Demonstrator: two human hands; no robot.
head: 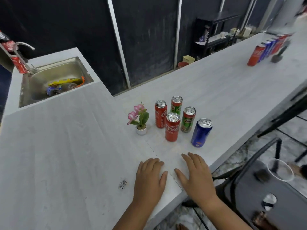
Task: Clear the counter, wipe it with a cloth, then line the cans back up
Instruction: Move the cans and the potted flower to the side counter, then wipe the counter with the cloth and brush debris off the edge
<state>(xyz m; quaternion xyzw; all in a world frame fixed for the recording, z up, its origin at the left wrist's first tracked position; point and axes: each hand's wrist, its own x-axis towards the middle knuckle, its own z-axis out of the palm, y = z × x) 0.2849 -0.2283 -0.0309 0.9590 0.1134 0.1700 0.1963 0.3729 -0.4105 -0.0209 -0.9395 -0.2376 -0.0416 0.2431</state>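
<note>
Several cans stand in a loose cluster on the white counter [66,146]: two red cola cans [172,127] [160,114], two green Milo cans [188,119] [176,104] and a blue can [201,133] nearest the right edge. A small potted pink flower [140,118] stands just left of them. My left hand [150,178] and my right hand [196,175] lie flat on the counter in front of the cans, palms down, fingers spread, holding nothing. No cloth is in view.
A steel sink [54,80] at the back left holds wrappers and bottles; red cans [18,63] stand beside its tap. A second row of red and blue cans [264,52] stands far right. A dark speck patch [122,184] marks the counter. Black chairs [257,188] crowd the right edge.
</note>
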